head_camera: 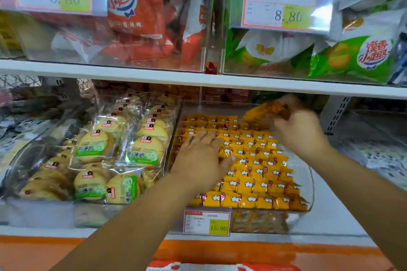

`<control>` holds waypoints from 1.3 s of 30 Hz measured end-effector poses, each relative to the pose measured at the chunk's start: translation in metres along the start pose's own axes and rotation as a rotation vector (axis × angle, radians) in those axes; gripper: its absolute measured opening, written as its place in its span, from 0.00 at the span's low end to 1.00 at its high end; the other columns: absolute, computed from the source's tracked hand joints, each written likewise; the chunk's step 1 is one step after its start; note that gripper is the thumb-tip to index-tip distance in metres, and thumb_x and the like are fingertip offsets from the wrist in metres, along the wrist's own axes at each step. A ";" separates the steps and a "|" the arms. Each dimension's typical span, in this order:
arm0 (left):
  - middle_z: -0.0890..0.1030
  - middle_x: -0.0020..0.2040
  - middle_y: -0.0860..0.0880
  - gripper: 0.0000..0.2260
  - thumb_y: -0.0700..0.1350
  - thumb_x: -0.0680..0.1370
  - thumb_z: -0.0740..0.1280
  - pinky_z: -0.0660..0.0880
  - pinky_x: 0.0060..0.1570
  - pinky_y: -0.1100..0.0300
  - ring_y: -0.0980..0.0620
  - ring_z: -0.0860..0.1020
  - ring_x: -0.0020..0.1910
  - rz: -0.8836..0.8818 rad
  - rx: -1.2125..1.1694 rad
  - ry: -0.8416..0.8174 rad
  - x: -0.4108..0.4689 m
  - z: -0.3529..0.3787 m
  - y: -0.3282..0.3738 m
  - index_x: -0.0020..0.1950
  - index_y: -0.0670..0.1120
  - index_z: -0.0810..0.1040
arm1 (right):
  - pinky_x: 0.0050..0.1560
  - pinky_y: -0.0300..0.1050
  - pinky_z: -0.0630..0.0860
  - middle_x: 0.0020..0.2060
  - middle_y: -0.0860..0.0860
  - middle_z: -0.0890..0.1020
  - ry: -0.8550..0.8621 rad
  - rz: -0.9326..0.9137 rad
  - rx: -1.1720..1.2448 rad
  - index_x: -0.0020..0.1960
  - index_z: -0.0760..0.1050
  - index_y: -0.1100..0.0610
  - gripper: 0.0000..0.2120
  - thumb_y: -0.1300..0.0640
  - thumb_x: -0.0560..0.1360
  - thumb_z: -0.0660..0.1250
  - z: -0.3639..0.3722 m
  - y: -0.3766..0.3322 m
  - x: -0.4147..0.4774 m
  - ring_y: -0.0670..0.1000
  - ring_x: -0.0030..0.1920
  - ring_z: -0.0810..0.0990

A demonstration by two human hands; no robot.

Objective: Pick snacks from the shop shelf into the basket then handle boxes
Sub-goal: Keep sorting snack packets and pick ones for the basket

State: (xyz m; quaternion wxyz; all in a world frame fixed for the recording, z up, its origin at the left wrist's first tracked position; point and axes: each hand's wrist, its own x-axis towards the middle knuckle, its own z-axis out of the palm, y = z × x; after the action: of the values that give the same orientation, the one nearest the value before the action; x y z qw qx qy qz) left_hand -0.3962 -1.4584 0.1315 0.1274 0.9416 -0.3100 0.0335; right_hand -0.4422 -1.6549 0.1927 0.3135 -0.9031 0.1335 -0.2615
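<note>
A clear bin (pixel 309 185) on the lower shelf holds several rows of small yellow snack packets (pixel 253 169). My left hand (pixel 202 156) lies flat on the packets at the bin's left side, fingers straight. My right hand (pixel 297 130) is raised over the back right of the bin and grips a bunch of yellow packets (pixel 262 112), blurred by motion. At the bottom edge a strip of red and white (pixel 220 267) shows; I cannot tell whether it is the basket.
Left of the yellow packets, another clear bin holds round biscuits in green-labelled wrappers (pixel 132 149). The upper shelf (pixel 154 76) carries bins of red bags (pixel 141 17) and green bags (pixel 352 57) close above my hands. A price tag (pixel 207 222) hangs on the bin's front.
</note>
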 end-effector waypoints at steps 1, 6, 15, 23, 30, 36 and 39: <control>0.52 0.81 0.51 0.30 0.65 0.81 0.50 0.42 0.78 0.49 0.51 0.47 0.80 -0.010 0.010 -0.009 0.001 0.004 -0.002 0.80 0.53 0.57 | 0.42 0.45 0.71 0.44 0.52 0.78 -0.012 -0.022 -0.071 0.61 0.72 0.56 0.11 0.58 0.79 0.66 0.004 0.002 0.012 0.54 0.43 0.77; 0.50 0.82 0.53 0.29 0.65 0.82 0.46 0.39 0.78 0.49 0.52 0.44 0.80 -0.022 0.036 0.027 0.001 0.014 -0.003 0.80 0.54 0.55 | 0.53 0.44 0.68 0.63 0.58 0.77 -0.160 -0.008 -0.301 0.67 0.72 0.58 0.18 0.55 0.79 0.68 0.034 0.013 0.065 0.59 0.61 0.76; 0.49 0.82 0.52 0.28 0.64 0.82 0.47 0.38 0.78 0.48 0.52 0.43 0.80 -0.022 0.047 0.014 0.003 0.016 -0.003 0.80 0.55 0.53 | 0.49 0.43 0.68 0.55 0.53 0.78 -0.331 -0.098 -0.321 0.59 0.79 0.57 0.12 0.56 0.76 0.71 0.065 0.019 0.089 0.48 0.50 0.72; 0.50 0.82 0.52 0.28 0.64 0.82 0.47 0.38 0.78 0.48 0.52 0.44 0.80 -0.022 0.044 0.029 0.004 0.017 -0.003 0.80 0.55 0.53 | 0.64 0.46 0.70 0.63 0.52 0.80 -0.438 -0.085 -0.425 0.64 0.78 0.55 0.13 0.57 0.80 0.65 0.076 0.025 0.090 0.51 0.61 0.76; 0.54 0.81 0.52 0.27 0.63 0.82 0.51 0.42 0.78 0.49 0.52 0.48 0.80 -0.028 -0.013 0.062 0.000 0.013 -0.002 0.79 0.55 0.58 | 0.60 0.46 0.74 0.68 0.53 0.76 -0.409 -0.135 -0.447 0.69 0.73 0.52 0.16 0.57 0.83 0.58 0.072 0.022 0.082 0.51 0.61 0.77; 0.61 0.79 0.51 0.24 0.57 0.82 0.57 0.56 0.76 0.54 0.50 0.59 0.77 0.018 -0.140 0.243 -0.035 -0.016 0.012 0.78 0.53 0.63 | 0.52 0.40 0.74 0.68 0.54 0.75 -0.292 -0.259 -0.285 0.73 0.68 0.51 0.19 0.57 0.83 0.59 0.032 -0.003 0.024 0.54 0.60 0.78; 0.69 0.74 0.51 0.20 0.54 0.82 0.61 0.64 0.71 0.53 0.50 0.67 0.72 0.068 -0.196 0.331 -0.082 -0.022 0.018 0.74 0.52 0.70 | 0.62 0.41 0.71 0.63 0.51 0.78 -0.128 -0.370 -0.159 0.69 0.74 0.52 0.16 0.55 0.82 0.61 0.003 -0.011 -0.037 0.48 0.61 0.76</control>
State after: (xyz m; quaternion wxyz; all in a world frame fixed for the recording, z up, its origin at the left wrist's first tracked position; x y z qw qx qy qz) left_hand -0.4723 -1.4197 0.1453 0.2666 0.8953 -0.3180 0.1618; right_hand -0.4700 -1.6299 0.1837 0.1959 -0.9488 -0.0347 -0.2454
